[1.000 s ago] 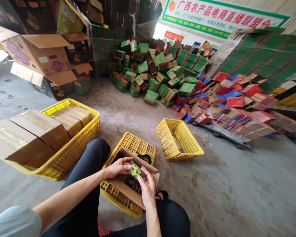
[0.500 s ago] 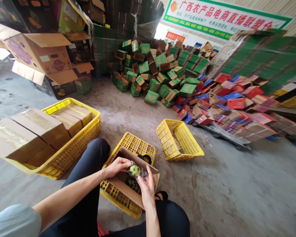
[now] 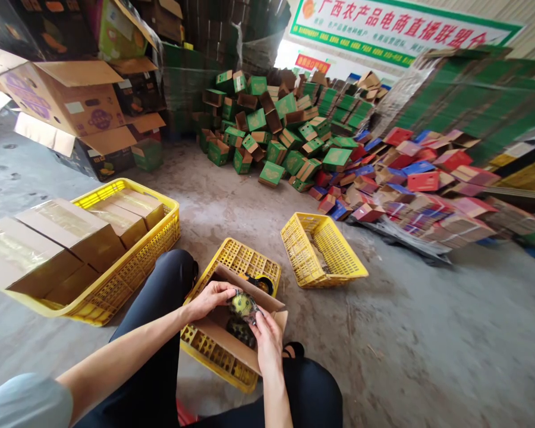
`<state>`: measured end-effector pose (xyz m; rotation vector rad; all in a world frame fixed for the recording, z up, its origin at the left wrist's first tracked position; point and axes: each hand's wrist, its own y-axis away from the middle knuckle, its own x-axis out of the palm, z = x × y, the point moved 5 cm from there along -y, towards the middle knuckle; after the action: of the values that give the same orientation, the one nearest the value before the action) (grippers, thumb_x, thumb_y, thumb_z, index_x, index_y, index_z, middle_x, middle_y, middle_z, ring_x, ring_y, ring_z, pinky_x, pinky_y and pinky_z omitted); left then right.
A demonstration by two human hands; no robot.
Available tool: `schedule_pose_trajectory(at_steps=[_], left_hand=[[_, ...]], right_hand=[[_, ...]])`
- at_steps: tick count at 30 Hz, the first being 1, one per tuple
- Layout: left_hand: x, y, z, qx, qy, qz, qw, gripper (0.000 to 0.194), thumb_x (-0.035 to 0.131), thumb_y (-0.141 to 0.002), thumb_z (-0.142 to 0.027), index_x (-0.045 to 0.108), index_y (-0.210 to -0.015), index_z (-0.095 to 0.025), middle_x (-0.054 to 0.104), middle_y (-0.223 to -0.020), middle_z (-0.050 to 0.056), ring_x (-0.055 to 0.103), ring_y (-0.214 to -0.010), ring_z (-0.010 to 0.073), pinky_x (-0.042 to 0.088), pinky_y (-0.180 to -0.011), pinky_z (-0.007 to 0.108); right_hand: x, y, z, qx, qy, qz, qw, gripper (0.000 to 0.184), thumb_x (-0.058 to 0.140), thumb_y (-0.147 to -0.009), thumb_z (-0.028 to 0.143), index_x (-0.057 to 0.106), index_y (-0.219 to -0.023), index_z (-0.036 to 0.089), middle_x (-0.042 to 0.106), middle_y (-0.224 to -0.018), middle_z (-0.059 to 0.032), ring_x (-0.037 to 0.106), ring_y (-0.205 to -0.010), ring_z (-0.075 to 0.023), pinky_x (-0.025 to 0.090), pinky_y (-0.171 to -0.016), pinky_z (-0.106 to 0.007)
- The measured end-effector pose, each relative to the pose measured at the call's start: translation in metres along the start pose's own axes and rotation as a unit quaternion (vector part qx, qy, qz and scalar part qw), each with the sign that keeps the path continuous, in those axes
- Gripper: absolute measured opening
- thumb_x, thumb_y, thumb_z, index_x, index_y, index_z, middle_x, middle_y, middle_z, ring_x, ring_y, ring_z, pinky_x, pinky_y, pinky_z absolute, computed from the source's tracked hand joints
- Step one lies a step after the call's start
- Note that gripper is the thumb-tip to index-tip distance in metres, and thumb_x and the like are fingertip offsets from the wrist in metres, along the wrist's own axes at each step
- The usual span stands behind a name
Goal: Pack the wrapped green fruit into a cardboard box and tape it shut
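A yellow-green fruit in shiny, dark-spotted plastic wrap hangs between my two hands, over an open cardboard box. My left hand pinches the wrap's left end. At its right end, my right hand has thumb and fingers closed on the plastic. Inside the box, beneath the fruit, lie more dark-wrapped pieces, partly hidden by my hands and the box wall. The box rests on an upside-down yellow plastic crate between my legs. A black-and-yellow tape dispenser sits just behind the box.
On the left, a yellow crate holds several taped cardboard boxes. Another yellow crate stands tilted on the floor ahead to the right. Farther back are heaps of green boxes and red-and-blue boxes, and stacked cartons.
My right hand's fingers have gone from spread beside the wrapped fruit to closed on the wrap's right end. My left hand keeps its pinch. The view has shifted slightly.
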<state>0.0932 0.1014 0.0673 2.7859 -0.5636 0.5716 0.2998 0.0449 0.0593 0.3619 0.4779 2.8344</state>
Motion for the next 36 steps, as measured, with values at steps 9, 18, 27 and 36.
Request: schedule_pose_trajectory(at_steps=[9, 18, 27, 36], left_hand=[[-0.004, -0.003, 0.008, -0.021, 0.031, 0.002, 0.999, 0.059, 0.084, -0.084, -0.058, 0.075, -0.127, -0.018, 0.074, -0.124, 0.013, 0.070, -0.114, 0.0272, 0.056, -0.099, 0.040], [-0.006, 0.001, 0.022, -0.115, 0.044, 0.022, 0.992, 0.099, 0.090, -0.079, -0.056, 0.043, -0.161, -0.028, 0.064, -0.146, 0.015, 0.070, -0.123, 0.0316, 0.052, -0.109, 0.048], [0.000, 0.002, 0.018, -0.105, 0.021, 0.041, 0.993, 0.069, 0.086, -0.081, -0.061, 0.071, -0.133, -0.017, 0.077, -0.120, 0.013, 0.074, -0.108, 0.0260, 0.055, -0.104, 0.042], [-0.005, -0.002, 0.019, -0.110, 0.047, -0.019, 0.993, 0.065, 0.086, -0.078, -0.064, 0.079, -0.121, -0.017, 0.077, -0.120, 0.011, 0.074, -0.100, 0.0227, 0.059, -0.094, 0.036]], right_hand=[[-0.002, -0.003, 0.000, -0.027, -0.015, -0.008, 1.000, 0.051, 0.093, -0.068, 0.059, 0.085, -0.104, 0.024, 0.083, -0.114, -0.0111, 0.075, -0.111, -0.0324, 0.059, -0.099, -0.045], [-0.012, -0.006, 0.000, -0.084, 0.060, -0.044, 0.994, 0.059, 0.088, -0.072, 0.063, 0.084, -0.114, 0.021, 0.081, -0.121, -0.0130, 0.071, -0.123, -0.0371, 0.053, -0.112, -0.051], [-0.001, -0.004, 0.003, -0.105, 0.078, 0.014, 0.991, 0.051, 0.087, -0.075, 0.060, 0.085, -0.110, 0.022, 0.079, -0.126, -0.0123, 0.070, -0.124, -0.0375, 0.051, -0.115, -0.055], [0.008, 0.001, 0.011, -0.091, 0.103, 0.086, 0.987, 0.057, 0.085, -0.082, 0.053, 0.075, -0.132, 0.028, 0.070, -0.144, -0.0083, 0.059, -0.141, -0.0341, 0.045, -0.122, -0.051]])
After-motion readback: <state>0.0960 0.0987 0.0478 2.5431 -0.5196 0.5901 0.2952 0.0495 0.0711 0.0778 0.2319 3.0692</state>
